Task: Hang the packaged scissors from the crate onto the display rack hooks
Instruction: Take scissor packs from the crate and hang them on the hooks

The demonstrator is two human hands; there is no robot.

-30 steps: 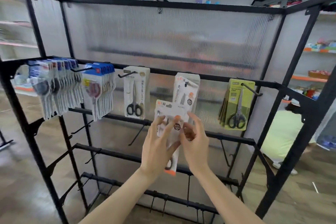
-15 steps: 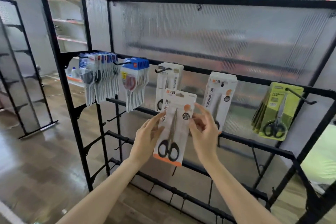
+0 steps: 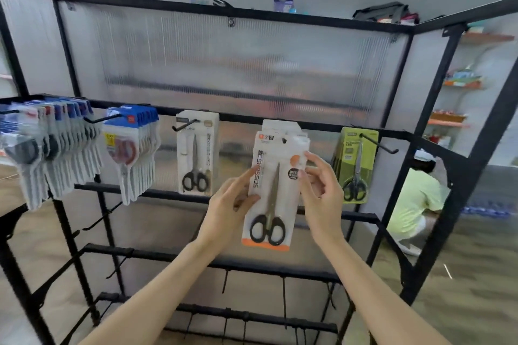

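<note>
Between white pack (image 3: 197, 148) and green packs (image 3: 356, 159), scissors pack (image 3: 276, 190) apparently pinched by left hand (image 3: 227, 213) and right hand (image 3: 319, 193).

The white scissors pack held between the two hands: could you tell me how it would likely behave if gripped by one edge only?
The scissors pack looks like a flat card, so it probably stays fairly stiff. The dark handles sit low, so it would likely hang bottom-heavy. Its face looks glossy, perhaps slippery; the left hand and right hand hold opposite edges.
</note>
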